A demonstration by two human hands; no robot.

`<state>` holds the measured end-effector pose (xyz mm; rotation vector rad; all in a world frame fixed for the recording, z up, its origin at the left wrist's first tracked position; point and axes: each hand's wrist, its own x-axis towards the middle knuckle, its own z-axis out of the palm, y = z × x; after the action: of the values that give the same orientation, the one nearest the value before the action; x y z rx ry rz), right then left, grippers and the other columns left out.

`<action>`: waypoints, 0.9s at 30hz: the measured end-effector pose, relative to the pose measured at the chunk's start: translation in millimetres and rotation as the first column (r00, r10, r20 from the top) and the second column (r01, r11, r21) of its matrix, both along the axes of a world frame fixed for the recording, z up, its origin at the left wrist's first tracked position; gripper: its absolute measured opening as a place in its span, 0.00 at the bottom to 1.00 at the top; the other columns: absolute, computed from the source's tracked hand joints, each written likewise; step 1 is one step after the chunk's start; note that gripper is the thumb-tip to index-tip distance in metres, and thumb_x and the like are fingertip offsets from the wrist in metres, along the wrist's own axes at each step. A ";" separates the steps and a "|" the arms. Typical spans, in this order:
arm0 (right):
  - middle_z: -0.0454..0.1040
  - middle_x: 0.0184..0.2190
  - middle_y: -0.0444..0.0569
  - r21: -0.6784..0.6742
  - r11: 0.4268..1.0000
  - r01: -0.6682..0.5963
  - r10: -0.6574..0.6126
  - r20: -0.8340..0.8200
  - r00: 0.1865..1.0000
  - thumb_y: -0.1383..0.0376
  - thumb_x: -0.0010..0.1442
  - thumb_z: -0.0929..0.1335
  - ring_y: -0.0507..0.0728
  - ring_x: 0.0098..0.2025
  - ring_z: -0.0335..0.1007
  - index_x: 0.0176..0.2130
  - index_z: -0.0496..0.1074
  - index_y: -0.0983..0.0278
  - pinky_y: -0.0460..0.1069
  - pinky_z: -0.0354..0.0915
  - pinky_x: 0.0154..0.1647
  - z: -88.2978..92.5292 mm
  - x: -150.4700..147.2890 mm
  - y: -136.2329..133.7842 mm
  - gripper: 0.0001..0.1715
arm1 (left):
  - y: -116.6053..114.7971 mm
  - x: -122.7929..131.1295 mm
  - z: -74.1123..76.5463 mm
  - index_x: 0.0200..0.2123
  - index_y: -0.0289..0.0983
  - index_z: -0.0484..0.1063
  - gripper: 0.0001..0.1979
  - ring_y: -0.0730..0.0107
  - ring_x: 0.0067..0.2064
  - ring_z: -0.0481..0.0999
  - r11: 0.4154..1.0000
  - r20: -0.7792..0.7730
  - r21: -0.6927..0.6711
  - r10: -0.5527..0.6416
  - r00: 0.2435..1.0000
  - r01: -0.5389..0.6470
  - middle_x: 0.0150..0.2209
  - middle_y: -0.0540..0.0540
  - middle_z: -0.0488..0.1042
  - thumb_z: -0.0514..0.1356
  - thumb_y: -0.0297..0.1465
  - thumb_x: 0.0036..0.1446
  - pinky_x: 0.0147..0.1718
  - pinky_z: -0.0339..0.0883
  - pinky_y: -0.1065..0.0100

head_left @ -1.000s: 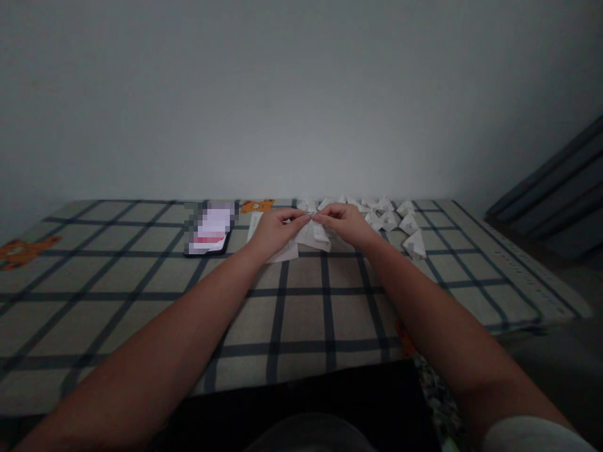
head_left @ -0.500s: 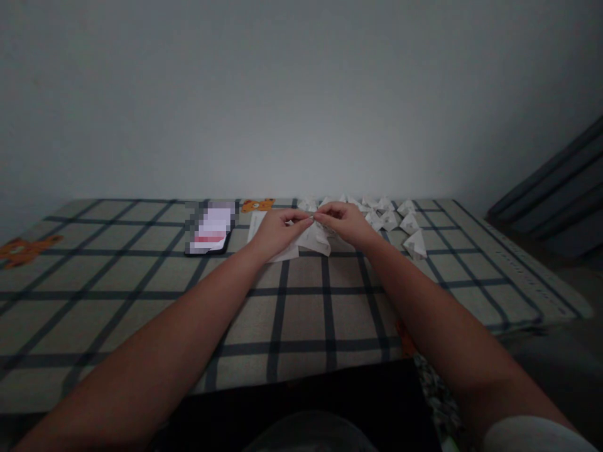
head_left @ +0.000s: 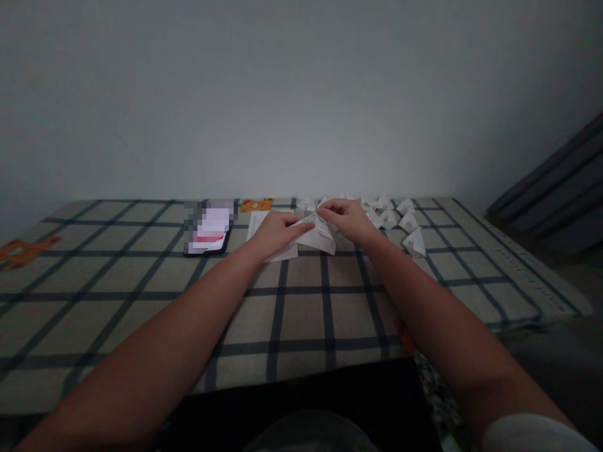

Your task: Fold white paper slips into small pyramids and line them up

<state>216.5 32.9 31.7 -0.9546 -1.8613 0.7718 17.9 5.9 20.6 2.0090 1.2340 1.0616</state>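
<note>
Both hands meet over a folded white paper piece (head_left: 318, 236) above the checked tablecloth (head_left: 301, 307). My left hand (head_left: 277, 231) pinches its left side, fingers closed. My right hand (head_left: 346, 220) pinches its top corner with thumb and fingertips. Flat white paper sheets (head_left: 273, 248) lie under my left hand. Several small folded paper pyramids (head_left: 400, 223) sit to the right and behind my hands.
A phone (head_left: 210, 229) with a lit screen lies left of my hands. Orange bear prints mark the cloth at the far left (head_left: 21, 250) and back (head_left: 257, 204). A plain wall rises behind the table. A dark slanted panel (head_left: 551, 194) leans at the right.
My right hand has shifted slightly up and left on the paper piece, which now tilts more to the right. My left hand stays almost still.
</note>
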 end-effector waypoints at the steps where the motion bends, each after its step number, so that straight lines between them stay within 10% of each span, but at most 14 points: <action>1: 0.78 0.32 0.49 0.010 1.000 -0.005 0.005 0.012 1.000 0.57 0.54 0.68 0.52 0.33 0.70 0.33 0.77 0.67 0.46 0.62 0.35 0.5 0.3 0.0 0.16 | -0.3 0.1 -0.4 0.28 0.37 0.79 0.19 0.71 0.26 0.70 1.000 0.006 -0.008 -0.003 1.000 0.003 0.25 0.48 0.76 0.60 0.47 0.52 0.25 0.60 0.70; 27: 0.78 0.31 0.49 -0.026 0.994 -0.109 0.111 0.151 0.982 0.52 0.56 0.67 0.53 0.33 0.70 0.34 0.79 0.66 0.46 0.61 0.32 4.1 -0.1 -4.3 0.21 | 1.8 3.8 -5.1 0.35 0.38 0.79 0.13 0.66 0.38 0.77 0.978 0.237 0.119 0.139 0.961 -0.171 0.35 0.46 0.80 0.62 0.40 0.52 0.40 0.69 0.65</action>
<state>216.4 28.6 35.8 -0.9510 -2.0574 0.8015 21.7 7.6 15.4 1.8491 1.2392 1.4473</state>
